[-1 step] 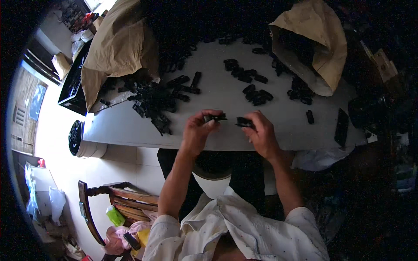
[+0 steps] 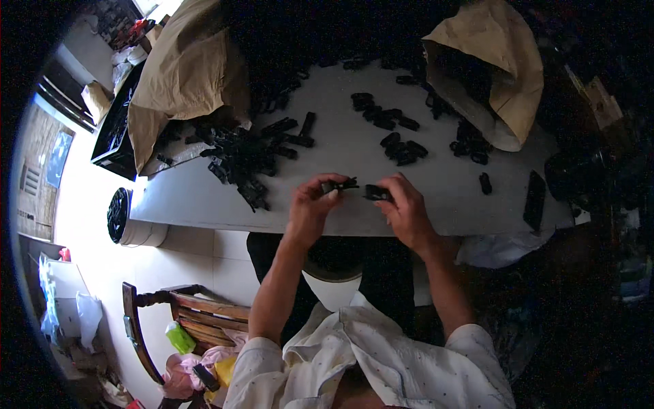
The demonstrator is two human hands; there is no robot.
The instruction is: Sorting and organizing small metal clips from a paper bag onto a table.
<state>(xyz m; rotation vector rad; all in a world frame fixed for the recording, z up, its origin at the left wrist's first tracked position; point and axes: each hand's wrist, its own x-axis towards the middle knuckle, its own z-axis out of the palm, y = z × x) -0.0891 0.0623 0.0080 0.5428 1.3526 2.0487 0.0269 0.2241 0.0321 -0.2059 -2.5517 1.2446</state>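
Above the near edge of the table, my left hand (image 2: 312,203) pinches a small black plastic part (image 2: 346,184) whose thin prongs point right. Facing it across a narrow gap, my right hand (image 2: 409,211) grips a blockier black plastic piece (image 2: 375,193) between thumb and fingers. The two pieces look apart. What kind of parts they are, I cannot make out. To the left of my left hand spreads a heap of black plastic parts (image 2: 238,160). Beyond my right hand lie small clusters of short black pieces (image 2: 403,150).
Brown paper sacks stand at the back left (image 2: 184,75) and back right (image 2: 521,102) of the grey table (image 2: 327,123). A flat black bar (image 2: 535,201) lies near the right end. On the floor left are a filled white bucket (image 2: 146,234) and a wooden chair (image 2: 204,317).
My right hand has shifted slightly left with its piece, and the gap between the two parts is narrower. My left hand has moved very little to the right.
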